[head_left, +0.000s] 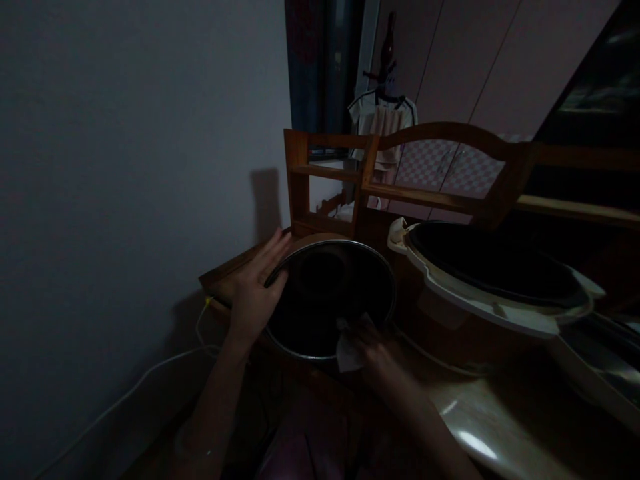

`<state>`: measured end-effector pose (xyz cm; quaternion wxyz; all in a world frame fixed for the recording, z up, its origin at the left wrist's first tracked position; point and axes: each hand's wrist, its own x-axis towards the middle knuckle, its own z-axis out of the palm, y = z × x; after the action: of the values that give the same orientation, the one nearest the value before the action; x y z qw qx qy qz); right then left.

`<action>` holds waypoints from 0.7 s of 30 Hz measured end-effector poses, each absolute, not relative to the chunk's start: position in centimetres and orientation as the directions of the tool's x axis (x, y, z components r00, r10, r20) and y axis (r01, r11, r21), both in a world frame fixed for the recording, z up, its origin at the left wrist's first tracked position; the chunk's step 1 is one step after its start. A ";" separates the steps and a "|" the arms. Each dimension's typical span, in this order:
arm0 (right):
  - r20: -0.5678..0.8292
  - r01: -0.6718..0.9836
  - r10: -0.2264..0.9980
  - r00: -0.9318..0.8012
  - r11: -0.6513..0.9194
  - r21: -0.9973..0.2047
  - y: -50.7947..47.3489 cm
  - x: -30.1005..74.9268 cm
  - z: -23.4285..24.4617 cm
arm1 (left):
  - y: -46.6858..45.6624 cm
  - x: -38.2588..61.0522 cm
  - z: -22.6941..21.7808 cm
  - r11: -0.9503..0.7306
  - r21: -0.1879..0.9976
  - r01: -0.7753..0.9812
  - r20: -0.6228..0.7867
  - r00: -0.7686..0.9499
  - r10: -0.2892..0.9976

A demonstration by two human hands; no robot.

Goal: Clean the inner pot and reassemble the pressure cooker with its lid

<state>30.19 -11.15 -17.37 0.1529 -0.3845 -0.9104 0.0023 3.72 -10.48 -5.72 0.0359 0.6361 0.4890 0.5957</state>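
Note:
A dark round pot (325, 293) with a thin shiny rim sits near the corner of the wooden desk, its inside almost black. My left hand (257, 287) holds its left edge, thumb over the rim and fingers along the outside. At the near right edge, my right hand (370, 343) pinches a crumpled white tissue (350, 351) against the rim. That hand is slightly blurred, and its fingertips are partly hidden by the tissue. Dim light hides the pot's inner surface.
To the right stands a larger white appliance (500, 313) with a dark round opening. Behind the pot rises a wooden shelf frame (325, 172). A white cable (150, 370) runs along the wall at left. Clothes (383, 123) hang beyond, before pink cupboard doors (465, 60).

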 end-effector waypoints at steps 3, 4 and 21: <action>0.284 0.677 0.700 -0.655 0.710 -0.191 -11.3 29.7 -17.0 | -11.0 2.6 -6.9 -0.473 0.651 0.594 0.715 -0.268 0.646; 0.289 0.671 0.701 -0.652 0.711 -0.211 -11.4 29.5 -16.7 | -11.3 2.4 -7.7 -0.450 0.671 0.590 0.703 -0.312 0.640; 0.346 0.619 0.713 -0.609 0.701 -0.355 -10.5 28.0 -16.3 | -8.8 10.9 -17.3 -0.379 0.923 0.062 0.264 -0.819 0.510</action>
<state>27.96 -10.50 -16.33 0.2362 -0.3735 -0.8914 0.1001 10.94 -8.82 -17.25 0.1423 0.2652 0.5388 0.7868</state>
